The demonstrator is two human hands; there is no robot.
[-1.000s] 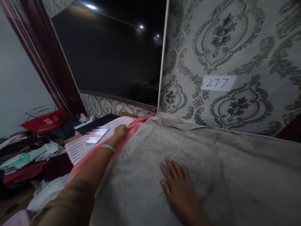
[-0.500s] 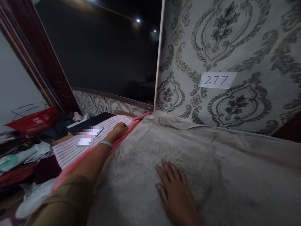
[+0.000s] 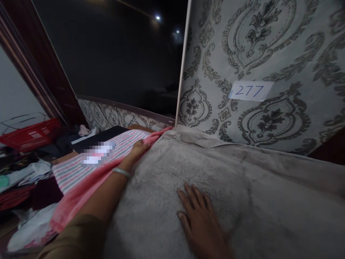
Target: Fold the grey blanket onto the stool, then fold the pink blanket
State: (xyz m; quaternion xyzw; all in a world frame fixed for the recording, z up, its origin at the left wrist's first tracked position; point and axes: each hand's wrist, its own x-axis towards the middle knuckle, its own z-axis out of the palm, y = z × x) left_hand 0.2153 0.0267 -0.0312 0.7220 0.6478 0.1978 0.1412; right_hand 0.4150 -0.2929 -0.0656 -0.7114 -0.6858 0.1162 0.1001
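Note:
My left hand (image 3: 140,148), with a pale bangle at its wrist, is closed on the edge of a pink cloth (image 3: 88,187). The cloth has a pink and grey striped face (image 3: 66,175) at left, and its plain pink side shows along the border beside the grey blanket (image 3: 167,169). My fingertips are partly hidden by the hand. Flat on the grey blanket lies my right hand (image 3: 201,219), fingers spread, holding nothing. A phone-like object (image 3: 98,154), its surface blurred out, rests on the striped cloth.
Behind stands a large dark screen (image 3: 115,57) beside a patterned wall with a paper (image 3: 250,90) marked 277. At left are a black flat panel (image 3: 99,138), a red basket (image 3: 32,135) and piled clothes (image 3: 24,187). A white and red bag (image 3: 35,230) lies lower left.
The pink border is pulled over further, so more of the plain pink side shows. My left hand has shifted slightly right; my right hand stays nearly in place. The view has turned a little.

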